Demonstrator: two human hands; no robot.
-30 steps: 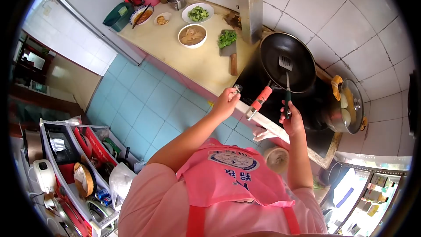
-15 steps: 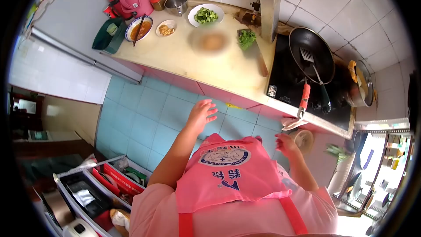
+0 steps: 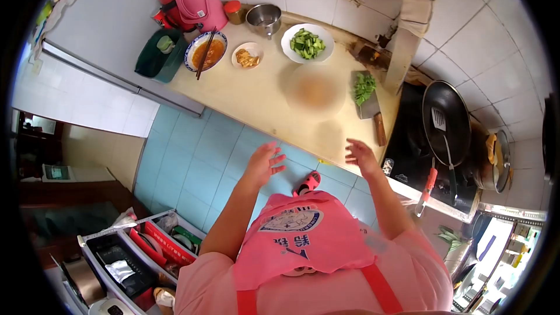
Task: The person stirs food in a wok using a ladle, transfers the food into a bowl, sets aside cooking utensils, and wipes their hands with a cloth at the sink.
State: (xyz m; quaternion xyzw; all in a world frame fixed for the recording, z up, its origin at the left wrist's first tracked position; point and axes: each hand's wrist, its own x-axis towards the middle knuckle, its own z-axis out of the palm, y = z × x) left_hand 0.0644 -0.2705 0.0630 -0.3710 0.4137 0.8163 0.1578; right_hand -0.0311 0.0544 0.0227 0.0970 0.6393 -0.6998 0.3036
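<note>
My left hand point(image 3: 263, 163) hangs over the floor just in front of the counter edge, fingers spread, holding nothing. Near the counter's front edge is my right hand point(image 3: 361, 157), also with fingers apart and nothing in it. Between and beyond the hands, a blurred bowl point(image 3: 315, 90) stands on the counter point(image 3: 262, 96). To its right, chopped greens point(image 3: 365, 87) lie on a cleaver point(image 3: 369, 107) with a wooden handle. Behind the bowl stands a white plate point(image 3: 288, 45) of cut green vegetables point(image 3: 307, 44).
A wok point(image 3: 461, 102) with a slotted spatula point(image 3: 438, 119) sits on the stove point(image 3: 402, 140) at right, beside a lidded pot point(image 3: 496, 169). At left are a patterned bowl point(image 3: 212, 50) with chopsticks, a small dish point(image 3: 247, 56), a metal pot point(image 3: 263, 18) and a pink flask point(image 3: 198, 0).
My right hand, on the spatula a second ago, has let go and moved left to the counter edge. My left hand has opened and no longer holds the small object. The view has shifted left.
</note>
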